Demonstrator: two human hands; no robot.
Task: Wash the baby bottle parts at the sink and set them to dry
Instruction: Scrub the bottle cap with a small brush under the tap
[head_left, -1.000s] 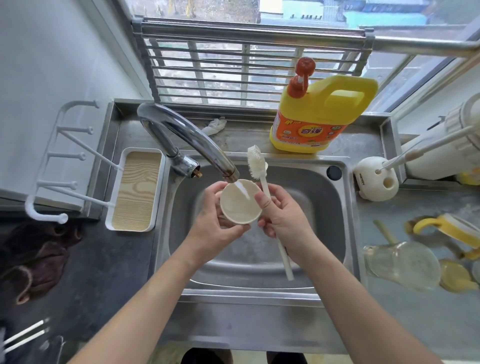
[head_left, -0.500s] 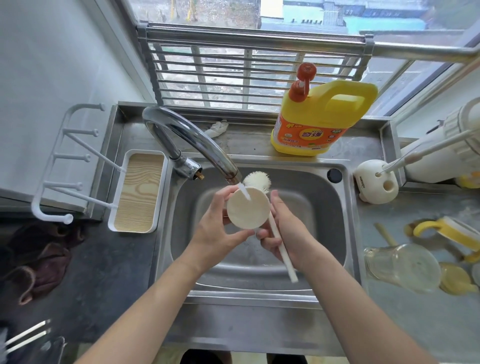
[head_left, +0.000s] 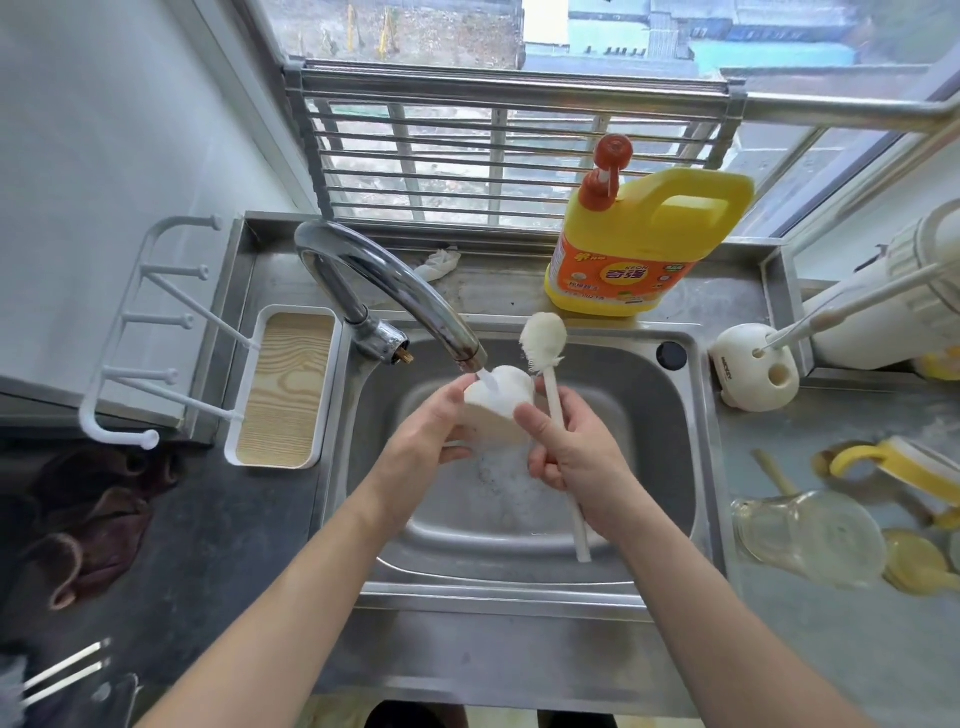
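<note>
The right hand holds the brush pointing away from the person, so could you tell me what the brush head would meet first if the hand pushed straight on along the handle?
Probably the yellow detergent jug behind the sink: the bottle brush in the right hand points about at its base, though depth is unclear.

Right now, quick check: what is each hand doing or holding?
Left hand: closed on the white cap, held under the tap's running water.
Right hand: closed on the brush handle, thumb touching the cap.
</note>
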